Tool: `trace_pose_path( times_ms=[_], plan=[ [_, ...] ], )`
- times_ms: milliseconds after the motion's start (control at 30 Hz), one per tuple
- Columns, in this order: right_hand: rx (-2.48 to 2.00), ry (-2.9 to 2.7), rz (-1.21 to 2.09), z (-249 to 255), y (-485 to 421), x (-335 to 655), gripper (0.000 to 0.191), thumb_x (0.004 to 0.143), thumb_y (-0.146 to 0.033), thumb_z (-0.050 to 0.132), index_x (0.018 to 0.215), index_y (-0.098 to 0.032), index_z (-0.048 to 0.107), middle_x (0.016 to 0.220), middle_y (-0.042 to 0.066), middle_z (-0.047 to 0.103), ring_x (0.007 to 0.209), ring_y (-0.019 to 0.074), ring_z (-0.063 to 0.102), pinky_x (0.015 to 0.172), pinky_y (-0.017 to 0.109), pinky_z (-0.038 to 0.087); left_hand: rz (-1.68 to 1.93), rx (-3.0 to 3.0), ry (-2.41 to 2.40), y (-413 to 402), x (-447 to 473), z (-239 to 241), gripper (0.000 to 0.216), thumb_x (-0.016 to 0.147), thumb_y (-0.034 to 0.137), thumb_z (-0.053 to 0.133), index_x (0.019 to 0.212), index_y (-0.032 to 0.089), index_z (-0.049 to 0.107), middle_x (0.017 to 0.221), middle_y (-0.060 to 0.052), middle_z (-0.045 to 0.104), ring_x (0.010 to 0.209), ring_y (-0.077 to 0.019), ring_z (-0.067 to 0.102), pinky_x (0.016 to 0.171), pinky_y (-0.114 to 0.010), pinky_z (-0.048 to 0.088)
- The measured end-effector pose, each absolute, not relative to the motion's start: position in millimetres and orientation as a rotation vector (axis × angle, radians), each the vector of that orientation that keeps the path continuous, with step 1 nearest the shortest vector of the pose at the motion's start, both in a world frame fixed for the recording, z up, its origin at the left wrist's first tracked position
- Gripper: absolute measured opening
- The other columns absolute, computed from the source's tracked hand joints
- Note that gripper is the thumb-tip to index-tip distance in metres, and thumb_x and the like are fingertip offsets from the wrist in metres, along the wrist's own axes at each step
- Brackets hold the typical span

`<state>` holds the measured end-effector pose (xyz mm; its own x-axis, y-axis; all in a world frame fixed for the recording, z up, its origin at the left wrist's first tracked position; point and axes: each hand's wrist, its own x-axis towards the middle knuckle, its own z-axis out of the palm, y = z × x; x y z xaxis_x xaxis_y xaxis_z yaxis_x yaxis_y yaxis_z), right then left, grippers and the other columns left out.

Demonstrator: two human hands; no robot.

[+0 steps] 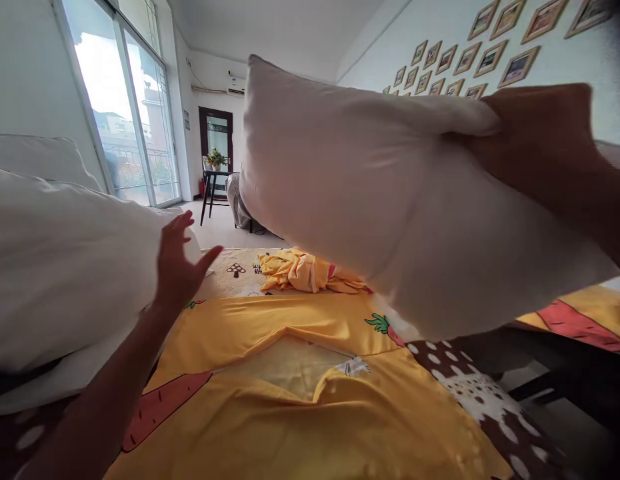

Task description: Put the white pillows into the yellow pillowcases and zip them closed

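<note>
A white pillow is held up in the air at the right, its long side slanting across the view. My right hand grips its upper edge near the right end, fingers folded into the fabric. My left hand holds nothing; its thumb and fingers are spread, close beside white bedding heaped at the left. Below both hands lies a yellow pillowcase or cover printed with carrots, its opening gaping and showing a paler inside. A crumpled yellow cloth rests beyond it.
A beige mat with a mushroom print lies past the yellow cover. Brown spotted fabric borders it at the right, near a dark frame. Farther off stand a black stool with a plant and a sliding glass door.
</note>
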<state>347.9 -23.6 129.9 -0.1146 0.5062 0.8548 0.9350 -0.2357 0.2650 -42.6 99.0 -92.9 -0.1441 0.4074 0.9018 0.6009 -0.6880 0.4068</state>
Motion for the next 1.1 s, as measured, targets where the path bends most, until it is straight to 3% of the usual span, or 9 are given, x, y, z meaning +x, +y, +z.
trace_pose_path(
  times_ms=[133, 200, 367, 533, 667, 800, 900, 967, 1100],
  plan=[
    [-1.746, -1.431, -1.393, 128.6, -33.8, 380.9, 0.062, 0.095, -0.045, 0.032, 0.090, 0.006, 0.066, 0.097, 0.020, 0.067, 0.092, 0.0185, 0.059, 0.061, 0.038, 0.023, -2.131, -2.176, -1.367, 132.4, -9.1, -91.3, 0.129, 0.048, 0.063, 0.080, 0.148, 0.015, 0.014, 0.156, -0.021, 0.012, 0.143, -0.0371, 0.013, 0.116, -0.054, 0.018],
    [-1.747, -1.413, -1.378, 122.0, -36.2, 395.2, 0.058, 0.095, -0.043, 0.038, 0.087, 0.006, 0.067, 0.093, 0.021, 0.067, 0.088, 0.0170, 0.058, 0.061, 0.037, 0.023, -2.278, -2.438, -1.352, 139.8, 5.6, -87.1, 0.134, 0.045, 0.061, 0.082, 0.148, 0.013, 0.012, 0.153, -0.023, 0.018, 0.141, -0.0383, 0.021, 0.113, -0.054, 0.025],
    [-1.719, -1.452, -1.367, 100.5, -28.7, 428.6, 0.037, 0.092, -0.031, 0.048, 0.095, -0.002, 0.070, 0.086, 0.017, 0.068, 0.086, 0.0172, 0.059, 0.065, 0.032, 0.032, -2.518, -2.848, -1.233, 120.5, 24.9, -91.5, 0.099, 0.047, 0.050, 0.084, 0.130, 0.012, 0.045, 0.127, -0.019, 0.058, 0.117, -0.0370, 0.054, 0.095, -0.047, 0.049],
    [-1.681, -1.564, -1.270, 57.3, -10.4, 479.2, 0.025, 0.082, -0.019, 0.054, 0.099, -0.011, 0.070, 0.084, 0.015, 0.068, 0.087, 0.0204, 0.059, 0.078, 0.030, 0.041, -2.517, -3.039, -1.569, 92.2, 41.9, -142.2, 0.070, 0.047, 0.039, 0.084, 0.109, 0.014, 0.063, 0.108, -0.013, 0.069, 0.100, -0.0339, 0.064, 0.085, -0.043, 0.055],
    [-1.770, -1.935, -0.835, 5.2, 6.2, 500.2, 0.024, 0.077, -0.018, 0.052, 0.093, -0.016, 0.069, 0.094, 0.018, 0.068, 0.089, 0.0245, 0.061, 0.079, 0.033, 0.044, -2.416, -2.749, -1.959, 76.7, 59.3, -200.6, 0.059, 0.045, 0.040, 0.082, 0.097, 0.016, 0.067, 0.104, -0.012, 0.070, 0.097, -0.0323, 0.064, 0.084, -0.045, 0.055],
    [-1.655, -2.348, -0.264, -23.7, 20.0, 446.3, 0.044, 0.076, -0.021, 0.050, 0.118, -0.024, 0.062, 0.122, 0.012, 0.062, 0.108, 0.0276, 0.059, 0.091, 0.038, 0.043, -2.180, -2.789, -1.941, 71.9, 64.6, -230.2, 0.046, 0.046, 0.042, 0.078, 0.084, 0.017, 0.067, 0.094, -0.011, 0.071, 0.092, -0.0317, 0.064, 0.081, -0.044, 0.055],
    [-1.347, -2.454, -0.141, -25.2, 27.0, 365.7, 0.059, 0.088, -0.041, 0.044, 0.144, -0.023, 0.038, 0.143, 0.008, 0.047, 0.127, 0.0283, 0.047, 0.104, 0.043, 0.036, -2.101, -2.988, -1.724, 75.1, 63.8, -227.8, 0.039, 0.054, 0.042, 0.074, 0.084, 0.018, 0.069, 0.094, -0.011, 0.072, 0.092, -0.0305, 0.064, 0.082, -0.042, 0.055],
    [-1.235, -2.574, -0.132, -26.1, 33.1, 313.9, 0.072, 0.087, -0.055, 0.047, 0.147, -0.020, 0.031, 0.143, 0.010, 0.047, 0.128, 0.0299, 0.046, 0.104, 0.045, 0.035, -2.071, -3.068, -1.630, 78.3, 62.9, -224.3, 0.040, 0.057, 0.043, 0.074, 0.087, 0.017, 0.069, 0.097, -0.012, 0.072, 0.096, -0.0309, 0.063, 0.086, -0.042, 0.054],
    [-1.237, -2.630, -0.348, -38.5, 48.5, 258.3, 0.084, 0.078, -0.067, 0.056, 0.137, -0.008, 0.046, 0.125, 0.019, 0.060, 0.113, 0.0343, 0.056, 0.095, 0.045, 0.041, -2.073, -3.029, -1.681, 83.8, 56.6, -227.2, 0.064, 0.052, 0.039, 0.081, 0.109, 0.016, 0.064, 0.116, -0.012, 0.066, 0.109, -0.0311, 0.058, 0.094, -0.041, 0.050]
  ],
)
